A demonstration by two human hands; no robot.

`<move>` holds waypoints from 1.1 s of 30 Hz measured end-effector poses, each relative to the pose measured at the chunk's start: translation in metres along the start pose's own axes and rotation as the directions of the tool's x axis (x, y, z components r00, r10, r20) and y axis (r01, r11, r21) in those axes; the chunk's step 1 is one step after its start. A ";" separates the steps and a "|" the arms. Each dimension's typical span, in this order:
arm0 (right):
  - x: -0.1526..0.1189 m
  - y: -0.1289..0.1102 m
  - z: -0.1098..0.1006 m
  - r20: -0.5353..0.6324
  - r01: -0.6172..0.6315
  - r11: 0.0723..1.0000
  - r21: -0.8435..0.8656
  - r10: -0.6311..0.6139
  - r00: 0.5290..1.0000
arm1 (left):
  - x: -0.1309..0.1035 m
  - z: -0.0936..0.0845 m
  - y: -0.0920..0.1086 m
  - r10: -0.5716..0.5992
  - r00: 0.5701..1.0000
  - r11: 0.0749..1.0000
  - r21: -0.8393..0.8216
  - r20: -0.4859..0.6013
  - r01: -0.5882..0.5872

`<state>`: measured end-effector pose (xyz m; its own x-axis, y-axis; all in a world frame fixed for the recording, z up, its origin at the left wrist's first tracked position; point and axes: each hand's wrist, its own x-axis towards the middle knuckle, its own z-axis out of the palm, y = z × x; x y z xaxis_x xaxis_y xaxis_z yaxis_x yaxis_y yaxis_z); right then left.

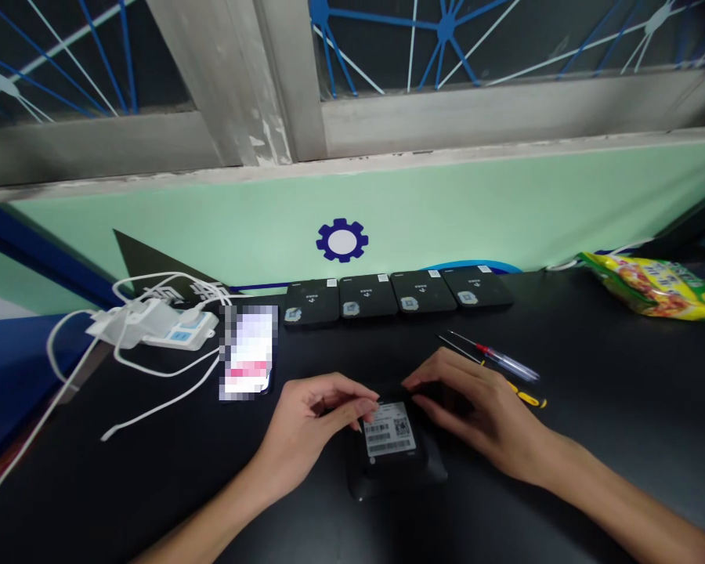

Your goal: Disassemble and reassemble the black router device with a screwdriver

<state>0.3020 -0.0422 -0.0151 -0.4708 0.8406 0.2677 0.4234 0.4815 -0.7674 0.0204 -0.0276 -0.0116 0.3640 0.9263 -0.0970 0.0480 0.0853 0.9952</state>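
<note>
In front of me a black box-shaped device (398, 470) lies on the dark table, its underside up. A white label (389, 429) with barcodes and a QR code faces me. My left hand (320, 411) is at the device's upper left corner, thumb and forefinger pinched together just above the label; whatever is between them is too small to make out. At the upper right corner, my right hand (475, 403) curves with its fingertips and thumb slightly apart, close to the edge. Nothing shows between them.
Several similar black boxes (311, 302) stand in a row along the wall. Two screwdrivers, one clear-handled (511, 363) and one yellow-handled (529, 396), lie beyond my right hand. Left are a lit phone (250, 352) and a white power strip (182, 329) with cables. A snack bag (658, 288) lies far right.
</note>
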 end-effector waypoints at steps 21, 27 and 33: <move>0.032 -0.042 0.030 -0.039 0.002 0.951 0.308 0.010 0.999 | -0.006 -0.008 0.006 0.078 0.995 0.990 -0.123 0.070 -0.069; 0.048 -0.046 0.033 0.060 -0.033 0.940 0.340 0.013 0.998 | -0.004 -0.012 0.007 0.085 0.996 0.987 -0.137 0.015 -0.082; 0.049 -0.033 0.040 -0.046 -0.006 0.988 0.154 0.014 0.999 | 0.003 -0.018 0.006 0.129 0.959 0.991 0.076 -0.254 -0.113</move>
<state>0.2337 -0.0267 -0.0002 -0.4286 0.8578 0.2838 0.3025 0.4322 -0.8495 0.0046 -0.0179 -0.0053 0.1191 0.9921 0.0384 0.0775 -0.0478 0.9958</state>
